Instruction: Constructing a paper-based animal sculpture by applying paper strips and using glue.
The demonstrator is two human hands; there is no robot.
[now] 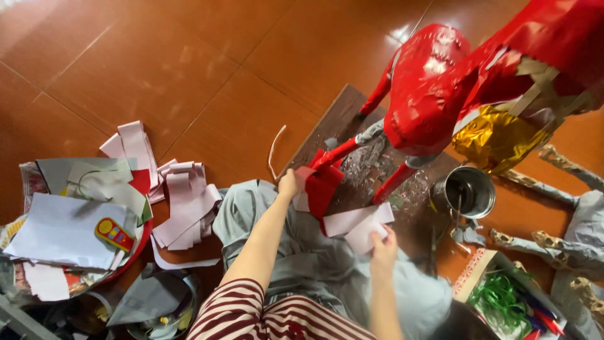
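On the floor, my left hand (289,184) pinched red paper (324,186) against the horse's (428,94) leg; my right hand (382,247) gripped white strips (358,221). Body covered, legs unfinished.

Open brown floor tiles (157,63) up and to the left, free for passing. Blocked on the right by the red foil animal figure (434,88) on its wooden board (343,119), the metal cup (469,191) just beside it, and the box of ribbons (503,293) below. Crowded at left with stacked pale paper strips (185,201) and a heaped red tray (135,252); grey cloth (314,264) covering the middle.
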